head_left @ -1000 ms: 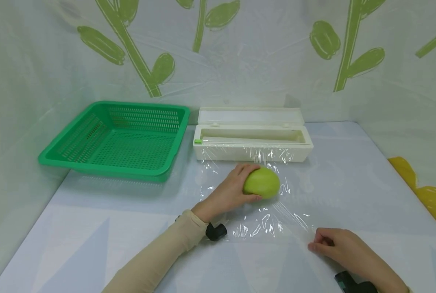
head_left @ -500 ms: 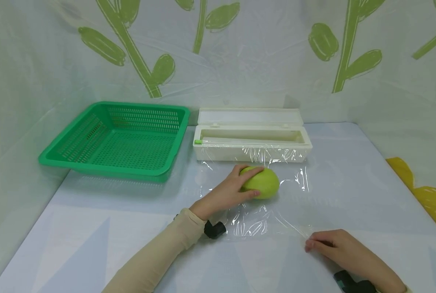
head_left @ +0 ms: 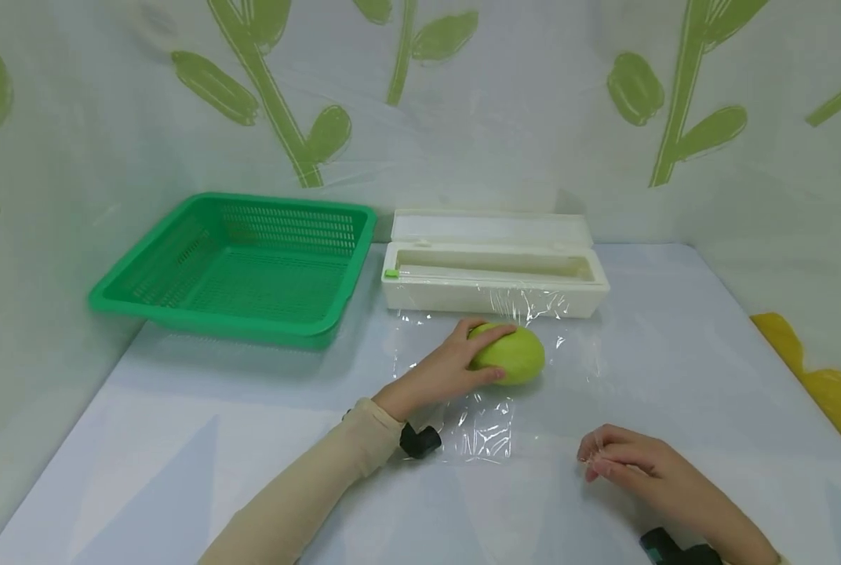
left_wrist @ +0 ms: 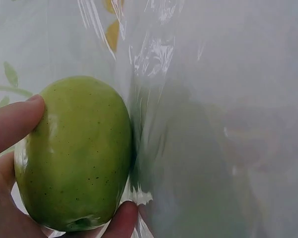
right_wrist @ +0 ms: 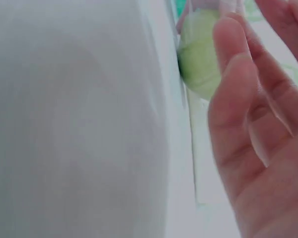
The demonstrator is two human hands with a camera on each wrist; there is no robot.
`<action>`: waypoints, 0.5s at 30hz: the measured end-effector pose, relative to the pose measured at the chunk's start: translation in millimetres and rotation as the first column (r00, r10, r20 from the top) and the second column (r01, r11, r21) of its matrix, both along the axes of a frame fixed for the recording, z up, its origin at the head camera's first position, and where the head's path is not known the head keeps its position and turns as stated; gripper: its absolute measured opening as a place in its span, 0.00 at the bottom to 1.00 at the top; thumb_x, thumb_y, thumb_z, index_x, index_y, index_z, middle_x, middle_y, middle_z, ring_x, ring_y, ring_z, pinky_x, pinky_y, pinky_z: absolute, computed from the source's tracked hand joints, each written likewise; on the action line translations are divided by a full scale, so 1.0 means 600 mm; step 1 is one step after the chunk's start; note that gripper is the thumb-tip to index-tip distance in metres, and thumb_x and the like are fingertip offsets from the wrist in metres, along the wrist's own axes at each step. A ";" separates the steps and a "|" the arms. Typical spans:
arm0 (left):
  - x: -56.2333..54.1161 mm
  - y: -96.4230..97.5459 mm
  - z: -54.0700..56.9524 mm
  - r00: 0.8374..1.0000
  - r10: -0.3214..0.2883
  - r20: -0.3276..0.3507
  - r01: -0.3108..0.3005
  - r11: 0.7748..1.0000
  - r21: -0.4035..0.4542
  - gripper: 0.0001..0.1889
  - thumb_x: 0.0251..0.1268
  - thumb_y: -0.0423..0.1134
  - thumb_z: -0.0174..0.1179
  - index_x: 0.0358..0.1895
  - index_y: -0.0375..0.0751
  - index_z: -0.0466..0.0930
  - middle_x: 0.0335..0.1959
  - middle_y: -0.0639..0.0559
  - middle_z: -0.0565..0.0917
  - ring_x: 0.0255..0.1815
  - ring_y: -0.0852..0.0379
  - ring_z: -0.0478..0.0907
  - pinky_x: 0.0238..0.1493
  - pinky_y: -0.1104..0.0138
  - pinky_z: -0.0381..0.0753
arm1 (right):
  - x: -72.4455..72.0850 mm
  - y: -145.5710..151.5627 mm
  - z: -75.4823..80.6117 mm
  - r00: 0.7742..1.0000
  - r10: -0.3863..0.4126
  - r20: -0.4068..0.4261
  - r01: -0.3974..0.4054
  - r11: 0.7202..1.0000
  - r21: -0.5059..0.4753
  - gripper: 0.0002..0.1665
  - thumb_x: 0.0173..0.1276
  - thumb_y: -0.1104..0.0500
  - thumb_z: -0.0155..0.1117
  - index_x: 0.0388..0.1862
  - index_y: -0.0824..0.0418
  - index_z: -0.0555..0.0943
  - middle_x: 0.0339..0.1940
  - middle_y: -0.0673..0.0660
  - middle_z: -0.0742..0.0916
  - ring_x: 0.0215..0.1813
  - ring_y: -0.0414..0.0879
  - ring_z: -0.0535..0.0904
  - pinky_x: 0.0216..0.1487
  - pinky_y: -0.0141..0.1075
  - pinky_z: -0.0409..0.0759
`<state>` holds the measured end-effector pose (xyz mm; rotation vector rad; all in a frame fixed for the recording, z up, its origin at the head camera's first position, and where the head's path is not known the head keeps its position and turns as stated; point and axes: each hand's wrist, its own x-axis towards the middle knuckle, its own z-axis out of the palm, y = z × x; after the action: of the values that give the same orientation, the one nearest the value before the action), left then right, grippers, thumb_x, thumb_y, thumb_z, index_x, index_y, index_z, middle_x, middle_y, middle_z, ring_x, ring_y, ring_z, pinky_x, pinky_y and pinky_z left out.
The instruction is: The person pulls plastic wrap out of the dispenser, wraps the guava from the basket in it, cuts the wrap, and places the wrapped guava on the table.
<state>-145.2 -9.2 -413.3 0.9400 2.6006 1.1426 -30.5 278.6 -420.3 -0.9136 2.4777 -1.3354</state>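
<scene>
An oval, speckled green fruit (head_left: pixel 512 355) lies on a sheet of clear cling film (head_left: pixel 482 430) drawn out over the table. My left hand (head_left: pixel 445 372) grips the fruit from its left side, with thumb and fingers spread around it; the left wrist view shows the fruit (left_wrist: pixel 77 153) close up, beside the film. To the lower right, my right hand (head_left: pixel 635 461) pinches the film's near right corner between thumb and fingertips. In the right wrist view, the right hand (right_wrist: pixel 260 134) partly covers the fruit behind it.
A white cling film box (head_left: pixel 491 300) with its lid raised stands behind the fruit, film running out over its front. At the back left sits a green plastic basket (head_left: pixel 216 320). A curtain printed with green leaves (head_left: pixel 635 88) hangs behind the table.
My right hand has moved slightly left and lifted, bringing the film's corner with it. The left hand's fingers have spread wider over the fruit, which stays in nearly the same place.
</scene>
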 end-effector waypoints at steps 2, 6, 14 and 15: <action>0.001 0.002 -0.002 1.000 0.000 0.006 0.000 1.000 0.002 0.32 0.57 0.56 0.55 0.64 0.74 0.53 0.62 0.49 0.55 0.55 0.51 0.65 0.51 0.57 0.68 | 0.001 -0.003 0.001 1.000 -0.010 0.011 0.011 1.000 -0.010 0.16 0.67 0.68 0.49 0.32 0.52 0.82 0.40 0.51 0.79 0.43 0.40 0.73 0.38 0.31 0.74; 0.004 0.004 -0.004 1.000 -0.004 0.000 0.004 1.000 0.004 0.32 0.57 0.56 0.55 0.65 0.73 0.53 0.62 0.49 0.56 0.55 0.51 0.65 0.51 0.57 0.68 | -0.001 -0.010 0.006 1.000 -0.018 0.014 0.018 1.000 0.001 0.16 0.67 0.68 0.48 0.32 0.52 0.82 0.39 0.52 0.78 0.42 0.41 0.73 0.38 0.31 0.74; 0.006 0.002 0.003 1.000 0.002 -0.001 -0.002 1.000 -0.004 0.32 0.58 0.55 0.55 0.65 0.73 0.53 0.62 0.48 0.55 0.55 0.51 0.65 0.52 0.57 0.67 | -0.029 -0.024 0.027 0.996 0.085 -0.009 -0.085 0.995 -0.042 0.17 0.66 0.73 0.46 0.35 0.56 0.80 0.41 0.51 0.79 0.43 0.41 0.74 0.38 0.33 0.73; 0.005 0.002 0.004 1.000 0.003 -0.001 -0.003 1.000 -0.005 0.31 0.58 0.55 0.55 0.65 0.72 0.53 0.62 0.48 0.55 0.55 0.51 0.65 0.52 0.57 0.67 | -0.034 -0.026 0.028 0.995 0.101 -0.029 -0.102 0.993 -0.060 0.17 0.65 0.74 0.46 0.35 0.57 0.79 0.41 0.52 0.80 0.43 0.42 0.74 0.38 0.33 0.73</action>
<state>-142.0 -7.7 -410.8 0.9367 2.6047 1.1365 -50.7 262.8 -403.2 -1.0618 2.3858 -1.3818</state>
